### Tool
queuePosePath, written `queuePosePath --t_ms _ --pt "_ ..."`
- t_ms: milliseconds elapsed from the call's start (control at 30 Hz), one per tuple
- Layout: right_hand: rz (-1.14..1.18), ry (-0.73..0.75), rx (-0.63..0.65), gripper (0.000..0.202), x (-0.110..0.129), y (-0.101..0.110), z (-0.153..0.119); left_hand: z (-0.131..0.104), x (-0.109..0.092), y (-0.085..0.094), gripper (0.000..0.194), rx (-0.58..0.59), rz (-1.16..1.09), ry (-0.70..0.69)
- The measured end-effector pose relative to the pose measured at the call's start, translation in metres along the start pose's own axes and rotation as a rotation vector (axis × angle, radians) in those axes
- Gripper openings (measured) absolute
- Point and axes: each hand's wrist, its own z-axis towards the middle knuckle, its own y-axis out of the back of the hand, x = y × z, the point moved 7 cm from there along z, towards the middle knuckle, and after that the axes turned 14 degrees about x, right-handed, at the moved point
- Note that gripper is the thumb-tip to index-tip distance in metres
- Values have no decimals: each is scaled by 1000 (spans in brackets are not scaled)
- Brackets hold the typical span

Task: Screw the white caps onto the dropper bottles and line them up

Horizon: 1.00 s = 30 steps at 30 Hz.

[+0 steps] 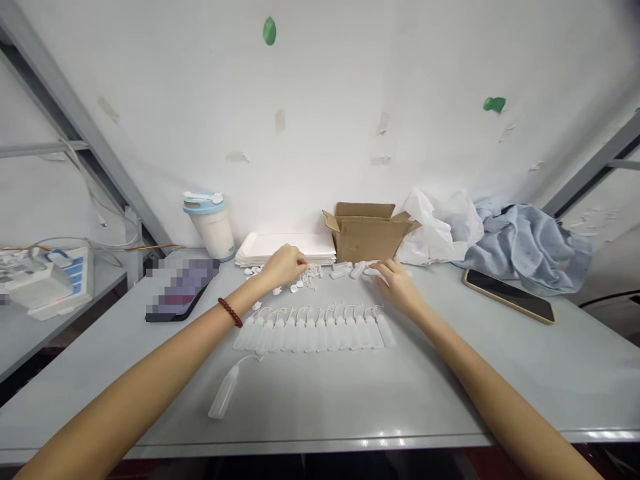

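My left hand (285,268) is over a loose pile of small white plastic pieces (313,275), its thumb and fingertips pinched together; whatever is between them is too small to make out. At the right, my right hand (400,287) has its fingers and thumb around the end of a small translucent plastic bottle (370,271). More loose bottles (342,270) lie beside it. Between my forearms, several translucent bottles with thin looped white straps (315,333) form a side-by-side row. Nearer the front edge, a single strapped bottle (225,395) lies tilted.
Along the wall stand a blue-lidded cup (213,230), a stack of white trays (290,247), an open cardboard box (370,240) and a white plastic bag (425,233). Blue cloth (525,243) and a phone (510,295) are right. A dark, partly blurred device (183,290) lies left.
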Motion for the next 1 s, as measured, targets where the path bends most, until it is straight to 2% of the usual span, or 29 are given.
queuePosePath --t_ms 100,200,400,567,700,833,1000 --pt "-97 -2 54 37 5 -4 3 -4 6 14 21 -74 -71 43" --pt "-195 -1 85 37 11 -8 7 -8 9 20 26 -111 -153 63" --pt "-285 9 87 30 19 -14 11 -25 11 11 28 -143 -366 90" --pt "-344 10 136 36 18 -21 13 -47 14 4 28 -135 -425 111" --pt "-425 47 151 47 23 -22 15 -70 30 13 26 -249 -537 201" --pt "-428 120 160 42 32 -21 17 -92 51 16 27 -379 -725 274" --pt "-362 191 181 37 35 -25 16 -102 57 10 25 -372 -877 279"
